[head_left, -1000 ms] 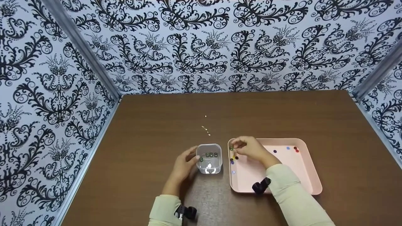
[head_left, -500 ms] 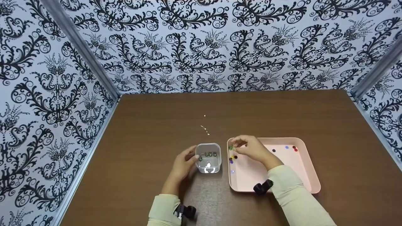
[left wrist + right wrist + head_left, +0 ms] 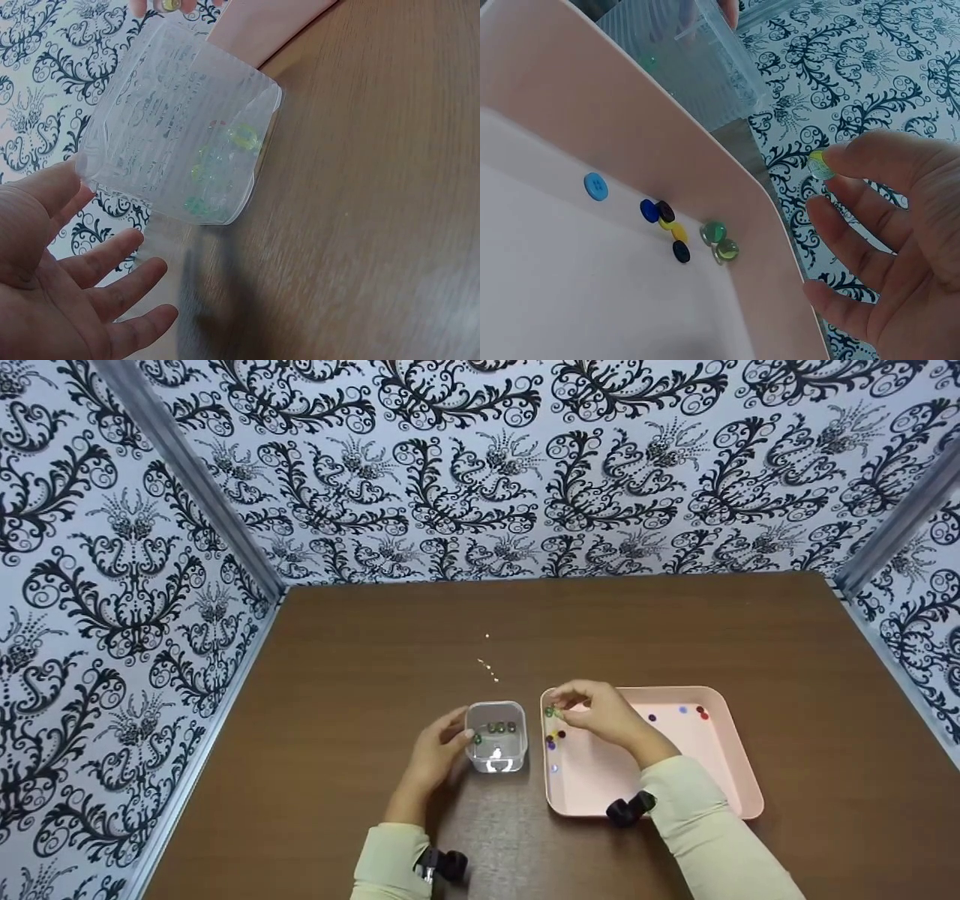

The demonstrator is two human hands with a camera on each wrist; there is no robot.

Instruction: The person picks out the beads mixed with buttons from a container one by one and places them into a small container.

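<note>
My left hand (image 3: 439,750) holds the rim of a clear plastic container (image 3: 172,127) between thumb and forefinger, the other fingers spread. Several greenish glass marbles (image 3: 501,727) lie in the container. My right hand (image 3: 900,232) pinches a clear marble with yellow in it (image 3: 821,164) between thumb and forefinger, over the far left corner of the pink tray (image 3: 600,791). Below it in that corner sit a green marble (image 3: 715,232) and a clear one with yellow and green (image 3: 727,250).
Along the tray's left side lie a light blue button (image 3: 596,186), a dark blue button (image 3: 649,211), a black button (image 3: 682,251) and yellow ones. Red (image 3: 704,716) and blue buttons (image 3: 683,709) lie at its far side. Patterned walls enclose the brown table (image 3: 322,682).
My right hand has drawn slightly up at the tray's corner, and the green marbles there show more plainly under its fingers. My left hand stays on the container.
</note>
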